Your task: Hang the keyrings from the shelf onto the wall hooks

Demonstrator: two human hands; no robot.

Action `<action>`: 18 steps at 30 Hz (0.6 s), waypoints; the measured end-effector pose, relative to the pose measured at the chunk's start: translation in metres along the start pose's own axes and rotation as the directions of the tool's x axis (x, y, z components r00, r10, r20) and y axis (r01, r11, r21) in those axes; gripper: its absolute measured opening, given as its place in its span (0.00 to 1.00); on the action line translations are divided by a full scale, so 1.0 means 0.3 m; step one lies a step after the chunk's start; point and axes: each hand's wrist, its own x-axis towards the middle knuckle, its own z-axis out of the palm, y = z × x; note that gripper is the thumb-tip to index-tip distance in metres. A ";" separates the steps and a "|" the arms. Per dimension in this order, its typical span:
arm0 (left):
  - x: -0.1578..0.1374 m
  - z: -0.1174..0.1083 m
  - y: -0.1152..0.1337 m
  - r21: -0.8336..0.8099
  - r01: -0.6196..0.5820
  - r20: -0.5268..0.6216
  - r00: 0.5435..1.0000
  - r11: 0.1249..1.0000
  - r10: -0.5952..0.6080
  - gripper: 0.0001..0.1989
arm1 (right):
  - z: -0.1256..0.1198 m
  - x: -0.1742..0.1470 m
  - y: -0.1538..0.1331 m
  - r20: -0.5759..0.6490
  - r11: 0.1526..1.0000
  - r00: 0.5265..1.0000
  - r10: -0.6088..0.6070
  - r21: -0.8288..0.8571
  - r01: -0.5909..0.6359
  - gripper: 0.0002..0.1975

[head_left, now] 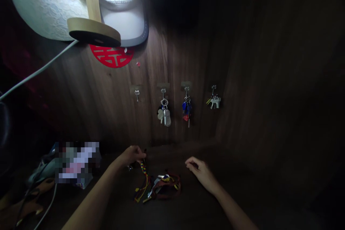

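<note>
My left hand is closed in a pinch on the dark upper end of a braided cord keychain, patterned in yellow, blue and red, whose red and yellow strands trail downward. Beside it on the dark surface lies a bunch of keys with a brown strap looped around. To the right of that bunch, my right hand hovers with curled fingers and thumb close together; I see nothing in it. A small metal piece shows just below my left wrist.
Metal hooks line the wooden wall: one bare hook, then hung keys, blue-topped keys and smaller keys. A lit lamp and red paper cutout are upper left. A blurred-out box and cables sit left.
</note>
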 end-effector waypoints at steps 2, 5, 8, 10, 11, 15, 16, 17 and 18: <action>-0.007 -0.006 0.000 -0.097 0.002 0.006 1.000 0.995 -0.002 0.22 | -0.001 0.001 -0.001 0.000 1.000 1.000 -0.003 -0.002 0.003 0.11; -0.020 -0.014 0.007 -0.235 -0.023 -0.026 1.000 0.972 0.017 0.26 | -0.003 0.001 -0.004 0.003 1.000 1.000 -0.002 -0.002 0.002 0.11; -0.030 -0.027 0.027 -0.352 -0.060 -0.084 0.996 0.934 0.032 0.26 | -0.006 0.001 -0.009 0.005 1.000 1.000 0.003 -0.008 -0.003 0.11; -0.033 -0.038 0.046 -0.417 -0.089 -0.127 0.991 0.905 0.039 0.25 | -0.008 0.001 -0.012 0.008 1.000 1.000 0.003 -0.010 -0.003 0.11; -0.033 -0.044 0.057 -0.447 -0.107 -0.148 0.988 0.888 0.045 0.24 | -0.008 0.001 -0.013 0.011 1.000 1.000 0.003 -0.012 -0.003 0.12; -0.029 -0.065 0.112 -0.540 -0.218 -0.267 0.960 0.813 0.080 0.23 | -0.006 0.003 -0.008 0.007 1.000 1.000 0.001 -0.017 -0.001 0.12; -0.028 -0.070 0.128 -0.551 -0.255 -0.311 0.946 0.794 0.088 0.23 | -0.005 0.004 -0.007 0.005 1.000 1.000 -0.001 -0.019 0.001 0.12; -0.027 -0.075 0.145 -0.555 -0.297 -0.363 0.927 0.777 0.096 0.23 | -0.004 0.004 -0.006 0.004 1.000 1.000 -0.002 -0.020 0.002 0.12; -0.026 -0.081 0.164 -0.551 -0.342 -0.418 0.902 0.761 0.103 0.22 | -0.004 0.004 -0.005 0.003 1.000 1.000 -0.004 -0.021 0.004 0.12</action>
